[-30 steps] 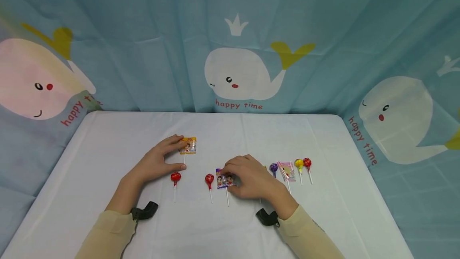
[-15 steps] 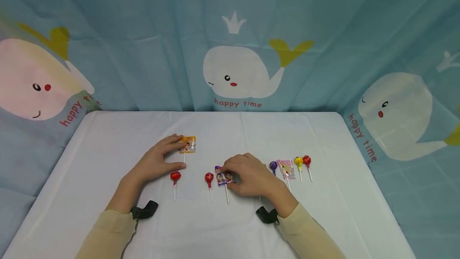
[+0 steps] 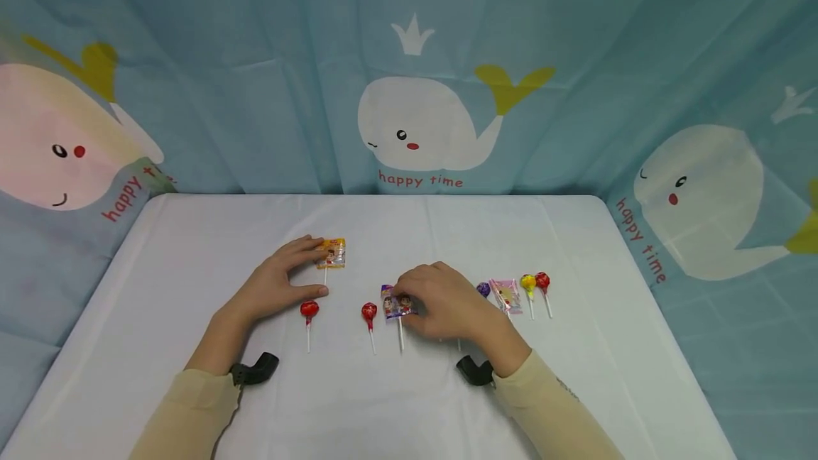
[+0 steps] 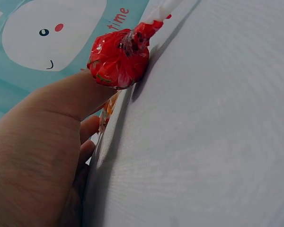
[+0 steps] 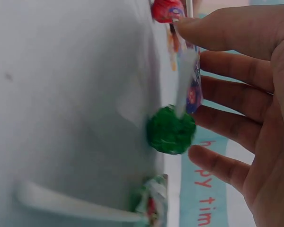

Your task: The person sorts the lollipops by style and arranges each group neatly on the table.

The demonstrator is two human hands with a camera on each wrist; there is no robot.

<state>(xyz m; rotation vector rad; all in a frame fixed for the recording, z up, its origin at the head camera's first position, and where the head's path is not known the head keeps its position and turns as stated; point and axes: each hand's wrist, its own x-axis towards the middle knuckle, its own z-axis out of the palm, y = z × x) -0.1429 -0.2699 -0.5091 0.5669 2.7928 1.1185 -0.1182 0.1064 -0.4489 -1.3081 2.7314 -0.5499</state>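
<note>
Our right hand (image 3: 447,304) sits curled over the purple packet lollipop (image 3: 396,304), fingertips pinching its wrapper near table centre. Our left hand (image 3: 275,286), at nine o'clock from it, lies relaxed, fingertips touching the orange packet lollipop (image 3: 332,253). We judge we're mid-arranging; next needs a clean lift.

We see two bare hands, the left hand (image 3: 271,288) and the right hand (image 3: 447,307), with no rings or gloves. Both arms wear long, close-fitting beige sleeves (image 3: 185,414) reaching the wrists. A small black camera mount (image 3: 254,368) sits strapped at each wrist, its body curved and matte.
</note>
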